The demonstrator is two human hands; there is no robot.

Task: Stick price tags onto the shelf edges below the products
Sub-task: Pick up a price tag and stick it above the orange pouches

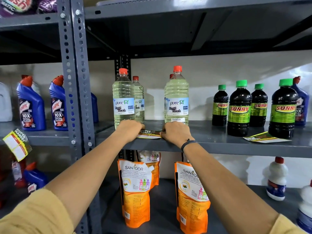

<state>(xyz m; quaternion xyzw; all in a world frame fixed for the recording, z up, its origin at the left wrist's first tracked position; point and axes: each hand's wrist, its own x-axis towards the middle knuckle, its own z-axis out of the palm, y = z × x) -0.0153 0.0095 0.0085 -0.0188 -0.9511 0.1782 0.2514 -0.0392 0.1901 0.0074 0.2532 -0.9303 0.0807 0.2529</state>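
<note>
A "Super Market" price tag [149,133] lies flat on the grey shelf's front edge [152,146], in front of the clear Liquid Bleach bottles [177,102]. My left hand [130,130] holds down its left end, fingers curled. My right hand [175,132] grips its right end. A second tag [265,137] lies on the same shelf below the dark Sunny bottles [238,108]. A third tag [16,144] hangs from the left shelf's edge below the blue Harpic bottles [31,105].
Orange Santoor pouches [136,191] stand on the shelf below. White bottles [276,178] stand at the lower right. A perforated grey upright [76,81] separates the two shelf bays. Another shelf [185,9] hangs overhead.
</note>
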